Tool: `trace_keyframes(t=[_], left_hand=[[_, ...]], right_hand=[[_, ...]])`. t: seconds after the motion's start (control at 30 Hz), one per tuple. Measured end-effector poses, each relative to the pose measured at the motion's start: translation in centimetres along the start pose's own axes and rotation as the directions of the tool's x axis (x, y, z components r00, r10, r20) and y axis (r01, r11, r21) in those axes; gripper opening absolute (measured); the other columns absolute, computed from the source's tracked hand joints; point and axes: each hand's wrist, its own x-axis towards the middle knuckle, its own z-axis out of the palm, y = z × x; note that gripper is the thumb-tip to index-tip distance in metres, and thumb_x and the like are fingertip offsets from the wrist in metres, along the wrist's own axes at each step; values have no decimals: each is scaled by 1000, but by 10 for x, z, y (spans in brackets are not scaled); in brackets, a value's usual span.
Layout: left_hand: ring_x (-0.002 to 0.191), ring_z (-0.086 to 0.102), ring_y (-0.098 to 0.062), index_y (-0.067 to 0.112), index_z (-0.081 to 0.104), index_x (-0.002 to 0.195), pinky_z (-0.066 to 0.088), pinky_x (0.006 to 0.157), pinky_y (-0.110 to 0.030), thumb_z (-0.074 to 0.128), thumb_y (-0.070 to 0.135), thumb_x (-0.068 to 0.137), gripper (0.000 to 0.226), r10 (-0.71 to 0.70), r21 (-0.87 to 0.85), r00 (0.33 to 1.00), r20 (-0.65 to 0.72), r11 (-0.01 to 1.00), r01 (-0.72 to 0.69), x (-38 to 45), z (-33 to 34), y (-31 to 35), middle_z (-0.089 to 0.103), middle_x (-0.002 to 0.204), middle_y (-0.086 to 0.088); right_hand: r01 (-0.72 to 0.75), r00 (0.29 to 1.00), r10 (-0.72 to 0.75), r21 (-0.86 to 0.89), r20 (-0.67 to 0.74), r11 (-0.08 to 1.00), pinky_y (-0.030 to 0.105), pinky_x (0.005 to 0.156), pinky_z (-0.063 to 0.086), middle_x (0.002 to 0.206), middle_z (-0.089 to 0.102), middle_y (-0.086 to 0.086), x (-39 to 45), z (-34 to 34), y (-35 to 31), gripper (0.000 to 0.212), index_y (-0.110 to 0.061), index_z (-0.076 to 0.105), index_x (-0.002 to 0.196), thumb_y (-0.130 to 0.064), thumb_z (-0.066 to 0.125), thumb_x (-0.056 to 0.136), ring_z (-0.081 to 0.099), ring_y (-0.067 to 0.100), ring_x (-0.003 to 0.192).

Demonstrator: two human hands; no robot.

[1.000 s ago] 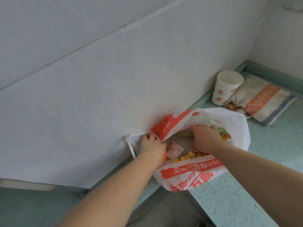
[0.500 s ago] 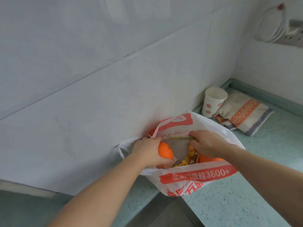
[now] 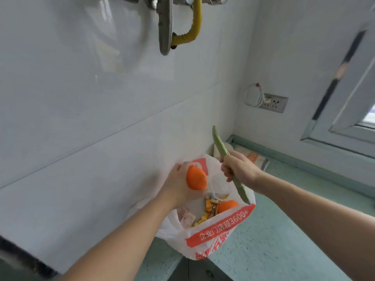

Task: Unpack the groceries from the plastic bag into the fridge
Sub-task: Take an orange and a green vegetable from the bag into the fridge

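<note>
Two items have just come up out of the plastic bag (image 3: 213,234) at the bench's front edge: your left hand (image 3: 178,185) grips an orange (image 3: 196,178), your right hand (image 3: 240,169) a long green vegetable (image 3: 220,148). Both are ready for the fridge, which is out of view.

left hand (image 3: 178,179): bare, no glove, ring or watch seen | right hand (image 3: 241,169): bare, likewise unadorned | forearms: both bare, no sleeve reached the frame, entered from 7 and 4 o'clock | nails: short, unpainted where visible
</note>
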Motion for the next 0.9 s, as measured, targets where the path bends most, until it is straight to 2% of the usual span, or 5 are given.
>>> trace_keyframes(t=[0.1,0.33,0.53,0.77,0.9], left_hand=[[116,48,-16,42,34,132,49,95,-38,78,60,59,86,38,-65,998,-48,997,-41,-8,10,2,45,132,9],[110,50,-15,44,35,131,49,89,-37,71,61,72,72,236,-162,969,78,962,-222,-32,37,61,43,128,12],[100,56,-16,39,45,127,48,82,-30,61,68,57,77,450,-241,880,150,880,-409,-72,76,165,50,122,4],[97,51,-15,27,52,127,38,80,-22,81,47,66,71,700,-357,677,228,707,-611,-196,159,322,50,116,2],[103,54,-16,32,49,128,43,88,-26,85,40,65,73,823,-483,487,292,567,-667,-308,215,410,53,116,4]], right_hand=[[-30,991,27,-16,-134,999,34,62,41,73,48,5,-34,-6,3,11,-17,43,96,-14,33,96,43,19,64],[-123,889,108,-5,-445,992,30,49,48,80,61,12,-127,-49,40,17,-24,50,116,-23,40,102,53,19,55],[-178,743,137,3,-655,984,26,41,38,68,58,6,-248,-100,73,13,-20,56,100,-25,44,99,46,15,46],[-298,463,152,8,-873,955,28,49,41,58,56,-2,-487,-135,94,25,-15,61,81,-32,51,97,49,9,46],[-379,252,242,135,-937,916,30,51,40,60,55,-1,-646,-123,108,30,-14,61,83,-38,48,97,50,13,52]])
